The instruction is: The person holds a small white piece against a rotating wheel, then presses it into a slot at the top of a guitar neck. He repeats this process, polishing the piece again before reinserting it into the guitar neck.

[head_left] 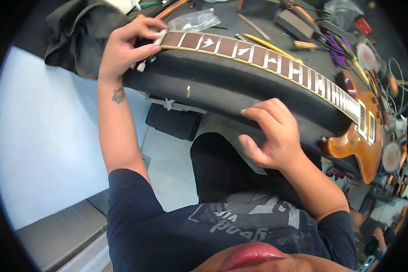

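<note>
An electric guitar (342,145) with an amber-brown body lies across the dark bench, and no strings show on it. Its fretboard (226,46) carries white bird-shaped inlays. At the neck's far left end, my left hand (130,43) pinches a small white nut (160,37) between thumb and fingers. The headstock is mostly hidden under that hand, though a tuning peg (141,67) shows below it. My right hand (276,133) hovers in front of the bench edge, apart from the guitar, with thumb and curved fingers spread and nothing between them.
Behind the neck lie a yellow pencil (272,46), a clear plastic bag (195,20), a grey block (294,25) and several tools. Dark cloth (77,41) covers the bench's left end. A pale sliver (188,91) rests near the front edge. Another person (376,233) is at lower right.
</note>
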`<control>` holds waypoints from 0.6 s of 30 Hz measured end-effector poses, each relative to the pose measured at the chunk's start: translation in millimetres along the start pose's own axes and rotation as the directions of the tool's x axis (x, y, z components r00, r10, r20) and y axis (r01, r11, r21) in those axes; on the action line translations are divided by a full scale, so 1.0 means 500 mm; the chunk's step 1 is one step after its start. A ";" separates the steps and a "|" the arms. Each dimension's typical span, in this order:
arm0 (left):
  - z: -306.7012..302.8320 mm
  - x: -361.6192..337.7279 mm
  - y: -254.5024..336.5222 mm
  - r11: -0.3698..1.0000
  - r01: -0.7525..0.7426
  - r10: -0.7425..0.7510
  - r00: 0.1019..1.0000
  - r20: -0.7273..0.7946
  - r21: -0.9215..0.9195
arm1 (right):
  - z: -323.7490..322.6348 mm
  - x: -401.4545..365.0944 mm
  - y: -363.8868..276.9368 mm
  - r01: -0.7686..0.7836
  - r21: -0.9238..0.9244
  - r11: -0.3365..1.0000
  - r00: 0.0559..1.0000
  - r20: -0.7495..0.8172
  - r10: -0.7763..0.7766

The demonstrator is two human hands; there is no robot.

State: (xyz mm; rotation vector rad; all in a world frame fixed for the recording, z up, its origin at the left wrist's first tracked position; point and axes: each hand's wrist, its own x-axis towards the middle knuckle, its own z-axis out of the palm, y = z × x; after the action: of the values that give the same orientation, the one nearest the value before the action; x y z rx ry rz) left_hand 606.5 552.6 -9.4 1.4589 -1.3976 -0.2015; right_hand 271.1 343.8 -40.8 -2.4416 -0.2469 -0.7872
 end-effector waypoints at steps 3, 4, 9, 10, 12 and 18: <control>0.036 -0.027 0.061 0.985 -0.050 -0.015 0.929 -0.370 -0.168 | -0.016 -0.011 -0.008 -0.024 0.019 1.000 1.000 -0.012 0.024; 0.060 -0.028 0.085 0.987 -0.104 0.030 0.871 -0.490 -0.125 | -0.018 -0.016 -0.003 -0.014 0.051 0.999 1.000 -0.018 0.015; 0.283 -0.054 0.176 0.808 -0.162 -0.246 0.780 -0.575 -0.567 | -0.068 -0.067 -0.036 -0.226 0.468 0.854 0.970 0.029 0.241; 0.344 -0.055 0.187 0.782 -0.119 -0.299 0.790 -0.535 -0.612 | -0.097 -0.091 -0.054 -0.202 0.483 0.852 0.977 0.032 0.213; 0.448 -0.036 0.236 0.660 -0.051 -0.339 0.870 -0.358 -0.749 | -0.169 -0.130 -0.078 -0.088 0.464 0.882 0.996 0.021 0.088; 0.668 0.071 0.384 0.509 0.201 -0.320 0.947 0.032 -0.837 | -0.532 -0.365 -0.061 -0.145 0.190 0.971 0.869 -0.445 0.217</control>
State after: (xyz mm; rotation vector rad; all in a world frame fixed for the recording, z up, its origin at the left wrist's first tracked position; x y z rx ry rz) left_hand 256.5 388.1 7.9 0.8097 -0.7414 -0.8452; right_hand -15.1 219.4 45.3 -2.0225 0.1041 -1.1879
